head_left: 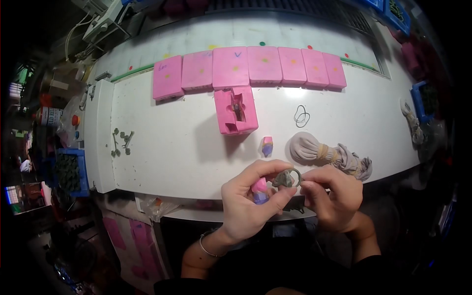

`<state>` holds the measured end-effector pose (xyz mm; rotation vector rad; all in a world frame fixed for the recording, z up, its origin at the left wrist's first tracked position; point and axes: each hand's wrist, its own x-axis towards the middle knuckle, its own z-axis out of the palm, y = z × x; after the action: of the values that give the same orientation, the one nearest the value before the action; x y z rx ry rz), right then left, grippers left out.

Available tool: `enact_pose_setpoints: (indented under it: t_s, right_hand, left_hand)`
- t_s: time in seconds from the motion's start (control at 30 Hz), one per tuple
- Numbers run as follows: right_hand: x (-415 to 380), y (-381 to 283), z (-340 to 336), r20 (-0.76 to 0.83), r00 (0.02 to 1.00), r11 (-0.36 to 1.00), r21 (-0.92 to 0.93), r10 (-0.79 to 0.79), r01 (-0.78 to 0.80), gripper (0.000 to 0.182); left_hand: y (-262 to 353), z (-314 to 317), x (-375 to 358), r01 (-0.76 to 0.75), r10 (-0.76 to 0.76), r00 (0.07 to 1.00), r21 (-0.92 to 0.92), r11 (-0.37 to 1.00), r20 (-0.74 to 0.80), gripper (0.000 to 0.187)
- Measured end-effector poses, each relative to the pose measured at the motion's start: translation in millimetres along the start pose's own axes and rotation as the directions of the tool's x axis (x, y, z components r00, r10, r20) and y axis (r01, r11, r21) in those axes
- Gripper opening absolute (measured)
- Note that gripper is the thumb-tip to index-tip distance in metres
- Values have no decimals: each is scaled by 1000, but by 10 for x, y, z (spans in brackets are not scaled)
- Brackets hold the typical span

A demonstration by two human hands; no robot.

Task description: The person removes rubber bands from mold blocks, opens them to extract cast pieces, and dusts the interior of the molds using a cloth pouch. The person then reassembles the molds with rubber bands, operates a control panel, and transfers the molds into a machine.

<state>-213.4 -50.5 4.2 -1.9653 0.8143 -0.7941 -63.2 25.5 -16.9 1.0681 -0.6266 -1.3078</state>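
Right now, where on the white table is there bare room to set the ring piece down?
Bare table lies between the small grey parts and the open pink mould. It is crowded around the pink-purple piece, cloth bundle and rubber bands.

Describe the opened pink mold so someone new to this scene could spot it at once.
On the white table, a row of seven pink mold blocks runs along the far edge. The opened pink mold lies just in front of the row's middle, alone. Unlike the smooth closed blocks, it shows a dark recessed cavity.

Row of pink mould blocks (248,69) on white table (172,147), open pink mould (236,110), rubber bands (301,116), bundled cloth (329,153), green wax pieces (122,141)
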Motion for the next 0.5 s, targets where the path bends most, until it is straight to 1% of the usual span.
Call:
enact_pose_setpoints:
  t_s: [0.03, 0.07, 0.1, 0.13, 0.17, 0.2, 0.23, 0.27, 0.3, 0.37, 0.4, 0.43, 0.47, 0.5]
  right_hand:
    - [9, -29, -44, 0, 1000, 1000, -1, 2, -2, 6]
    - [29, -61, -98, 127, 960, 936, 225, 248, -271, 3]
    - [44, -67, -136, 297, 848, 751, 398, 439, -528, 4]
    - [76, -38, -159, 399, 804, 665, 456, 440, -591, 12]
    - [105, 6, -184, 381, 806, 660, 464, 453, -590, 12]
    - [126, 67, -206, 538, 726, 493, 535, 428, -686, 15]
    - [138, 113, -222, 679, 642, 312, 561, 357, -767, 18]
    - [144, 130, -220, 718, 615, 301, 538, 326, -788, 22]
    - [143, 117, -238, 715, 616, 298, 540, 330, -787, 22]
    - [169, 55, -269, 705, 565, 470, 360, 429, -806, 23]
    - [165, 30, -285, 677, 535, 517, 259, 506, -816, 22]
    - [144, 49, -296, 685, 530, 517, 255, 500, -817, 22]
    - [111, 77, -315, 670, 594, 752, 81, 446, -655, 21]
    - [72, 99, -322, 670, 643, 903, -99, 372, -419, 20]
  left_hand:
    - [3, -10, 2, 13, -13, 1000, 4, 1000, 22, 30]
    - [6, -20, 3, 26, -27, 999, 8, 1000, 45, 31]
    - [11, -30, 2, 32, -33, 998, 8, 999, 50, 31]
    - [22, -43, 13, 13, -16, 997, 42, 999, 74, 31]
    - [32, -47, 23, -4, -3, 995, 75, 997, 105, 31]
    - [38, -49, 21, 9, -18, 992, 76, 997, 124, 31]
    - [44, -52, 19, 7, -17, 993, 89, 996, 119, 32]
    - [47, -51, 25, 0, -11, 994, 101, 995, 109, 33]
    - [38, -52, 33, 4, -15, 993, 100, 995, 113, 33]
    - [19, -79, 53, -122, 100, 988, 194, 973, 118, 37]
    - [39, -71, 57, -146, 120, 985, 222, 964, 127, 44]
    - [38, -68, 72, -145, 121, 986, 225, 963, 116, 44]
    - [35, -64, 87, -185, 155, 980, 280, 942, 127, 45]
    - [34, -65, 86, -224, 186, 972, 333, 916, 140, 47]
